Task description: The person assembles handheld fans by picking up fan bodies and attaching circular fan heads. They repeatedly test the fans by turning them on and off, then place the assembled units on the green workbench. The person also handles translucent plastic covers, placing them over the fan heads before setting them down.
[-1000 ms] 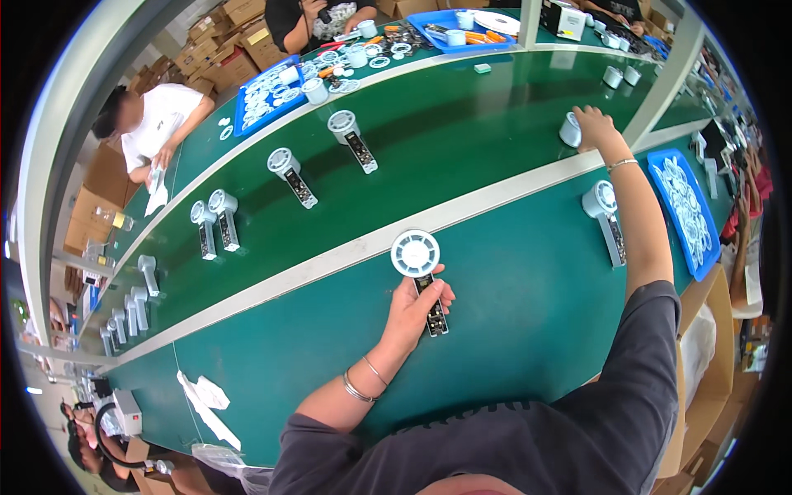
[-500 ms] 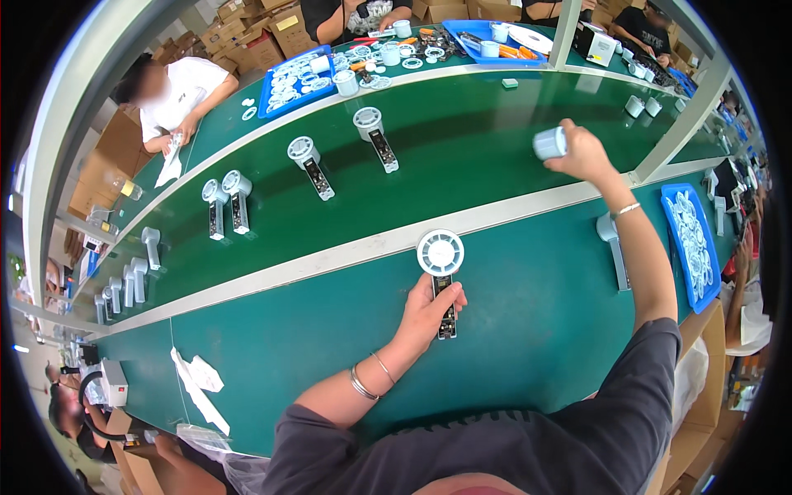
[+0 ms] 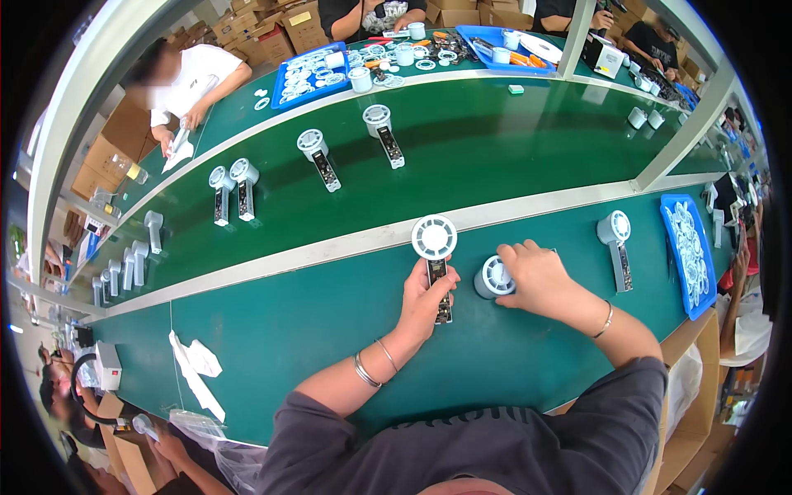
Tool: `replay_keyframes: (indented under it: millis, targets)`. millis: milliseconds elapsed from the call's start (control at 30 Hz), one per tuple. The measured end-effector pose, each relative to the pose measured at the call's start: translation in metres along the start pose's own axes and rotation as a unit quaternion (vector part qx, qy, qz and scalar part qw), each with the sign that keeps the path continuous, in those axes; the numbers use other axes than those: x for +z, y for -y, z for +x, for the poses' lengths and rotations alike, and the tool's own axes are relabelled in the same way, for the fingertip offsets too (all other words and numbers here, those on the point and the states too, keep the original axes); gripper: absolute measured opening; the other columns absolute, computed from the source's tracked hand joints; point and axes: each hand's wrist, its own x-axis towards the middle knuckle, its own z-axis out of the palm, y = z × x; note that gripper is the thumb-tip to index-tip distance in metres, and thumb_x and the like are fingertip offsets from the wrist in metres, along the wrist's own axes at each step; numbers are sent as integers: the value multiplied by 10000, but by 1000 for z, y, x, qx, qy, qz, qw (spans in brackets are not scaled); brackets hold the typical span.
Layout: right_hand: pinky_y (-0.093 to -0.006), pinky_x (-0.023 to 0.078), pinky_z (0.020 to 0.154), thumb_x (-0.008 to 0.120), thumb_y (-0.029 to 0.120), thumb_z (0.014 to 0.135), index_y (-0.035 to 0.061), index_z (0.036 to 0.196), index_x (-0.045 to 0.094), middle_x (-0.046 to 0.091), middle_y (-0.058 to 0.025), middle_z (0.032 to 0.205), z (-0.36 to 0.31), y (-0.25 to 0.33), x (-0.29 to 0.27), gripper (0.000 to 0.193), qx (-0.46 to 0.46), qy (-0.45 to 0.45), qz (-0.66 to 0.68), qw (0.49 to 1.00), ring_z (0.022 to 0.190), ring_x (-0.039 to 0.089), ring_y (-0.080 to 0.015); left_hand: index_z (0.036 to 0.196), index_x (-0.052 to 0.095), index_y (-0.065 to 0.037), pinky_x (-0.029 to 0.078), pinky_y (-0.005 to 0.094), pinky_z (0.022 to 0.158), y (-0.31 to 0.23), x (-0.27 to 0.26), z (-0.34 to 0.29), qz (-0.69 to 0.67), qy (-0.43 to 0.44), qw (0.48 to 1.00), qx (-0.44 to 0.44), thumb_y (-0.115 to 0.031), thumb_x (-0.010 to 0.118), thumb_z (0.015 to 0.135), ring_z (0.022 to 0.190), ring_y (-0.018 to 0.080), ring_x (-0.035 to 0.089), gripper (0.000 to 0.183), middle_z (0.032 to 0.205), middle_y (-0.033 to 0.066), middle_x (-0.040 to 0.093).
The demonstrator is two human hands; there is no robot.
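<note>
My left hand [image 3: 422,301] is wrapped round the handle of a handheld fan [image 3: 434,238]. Its round white grille faces up, and the handle has no cover, so a dark circuit board shows. To the right of it, my right hand [image 3: 540,279] grips a short, cup-shaped fan head [image 3: 494,279] by its side. That head has a slotted grille turned up and to the left; whether it touches the bench I cannot tell. Further right, a second handheld fan [image 3: 615,228] with a bare circuit board in its handle lies on the green bench.
Several open-handled fans [image 3: 313,143] lie on the green belt beyond the pale rail [image 3: 330,258]. A blue tray [image 3: 701,305] of white rings stands at the far right. White cloth-like pieces [image 3: 196,370] lie at the left. A metal post [image 3: 685,148] rises on the right. Other people sit across.
My right hand has brought the fan head from above the belt down and left, close to the fan in my left hand. The second fan at the right is now uncovered by my arm.
</note>
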Motion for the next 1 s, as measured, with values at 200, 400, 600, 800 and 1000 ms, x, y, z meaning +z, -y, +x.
replay_keyframes:
  millis: [200,400,600,800,1000]
  targets:
    - [-383,449,699,698,168,602,9,817,569,592,-125,789,-18,-53,16,297,-19,-9,42,999,792,562,-290,1008,596,3,393,201,589,3,3,5,259,6,959,113,-90,662,803,657,35,437,234,742,-34,526]
    - [-387,481,612,619,205,664,-29,828,548,594,-191,720,-2,-43,41,294,160,-56,293,941,685,610,-309,1010,580,2,434,201,569,12,-4,11,225,-35,970,84,-104,623,843,651,55,505,203,770,4,579]
    - [-265,431,414,590,291,868,-13,1050,423,521,-54,696,50,-5,43,391,178,-71,663,724,484,513,-124,907,534,-61,449,216,542,-2,4,29,45,-143,986,71,-274,538,919,611,78,517,214,762,25,573]
    - [-262,432,424,376,283,958,45,1230,343,505,-71,734,51,2,84,363,145,-85,722,671,502,499,-129,947,511,-57,457,220,576,7,-10,29,-13,-137,988,76,-252,483,935,662,84,521,197,801,35,574]
    - [-258,438,450,347,241,957,66,1299,253,500,-80,836,46,-1,84,396,124,-122,684,708,559,503,-120,1049,469,-40,459,216,601,9,1,27,17,-128,987,90,-221,498,925,724,85,522,221,856,56,577]
